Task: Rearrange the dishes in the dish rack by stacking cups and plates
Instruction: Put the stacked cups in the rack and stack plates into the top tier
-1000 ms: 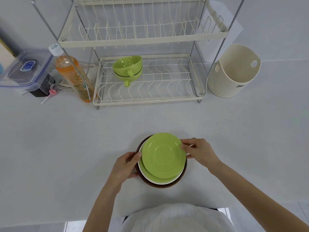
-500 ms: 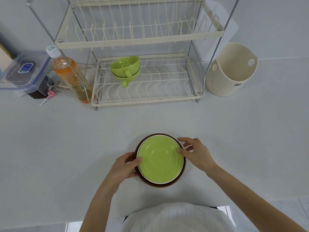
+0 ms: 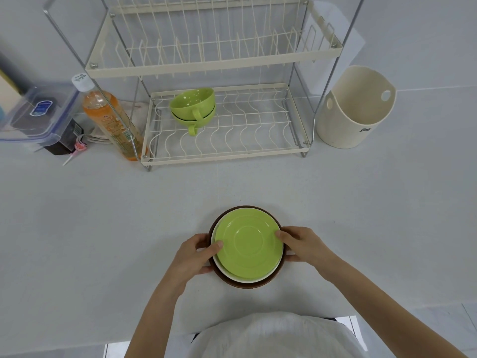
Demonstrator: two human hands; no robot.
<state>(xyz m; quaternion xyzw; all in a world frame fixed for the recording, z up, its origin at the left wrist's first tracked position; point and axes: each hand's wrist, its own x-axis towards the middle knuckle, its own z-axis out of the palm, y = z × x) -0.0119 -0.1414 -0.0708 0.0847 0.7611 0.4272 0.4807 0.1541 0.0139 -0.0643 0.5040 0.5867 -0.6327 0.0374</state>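
A stack of plates sits on the white counter in front of me: a green saucer (image 3: 249,245) on top, a white plate (image 3: 241,279) under it, a brown plate (image 3: 247,285) at the bottom. My left hand (image 3: 193,257) grips the stack's left edge, thumb on the green saucer. My right hand (image 3: 304,245) grips the right edge, thumb on the saucer's rim. Two green cups (image 3: 193,105) sit nested on the left of the lower shelf of the two-tier dish rack (image 3: 224,153). The rack's upper shelf holds nothing.
An orange bottle (image 3: 113,122) stands against the rack's left side. A clear lidded box (image 3: 38,112) on a dark box is at far left. A cream utensil holder (image 3: 357,109) stands right of the rack. My white shirt fills the bottom edge.
The green saucer was tilted above the stack and now lies flat on it. Both hands have closed in on the stack's edges.
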